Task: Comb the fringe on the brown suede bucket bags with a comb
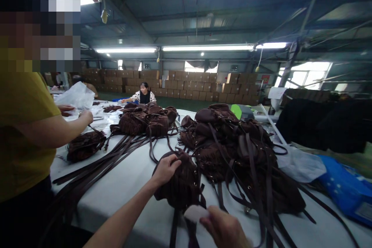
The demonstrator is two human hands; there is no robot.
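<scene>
A dark brown bag (181,184) with metal eyelets and straps lies on the white table in front of me. My left hand (167,166) is closed on the upper part of this bag, its fingers curled together at the top. Lower down, just right of the bag's bottom edge, my right hand (225,226) pinches a flat white piece with a rounded end (196,214); whether it is paper, cloth or foam I cannot tell. Close by on the right rises a large heap of similar brown bags (226,155), with long straps trailing toward me.
Another pile of brown bags (145,120) sits farther back, with long straps (107,159) hanging off the left edge. A co-worker in a yellow shirt (26,124) handles a bag at left. Blue packaging (345,190) and clear plastic (302,164) lie at right.
</scene>
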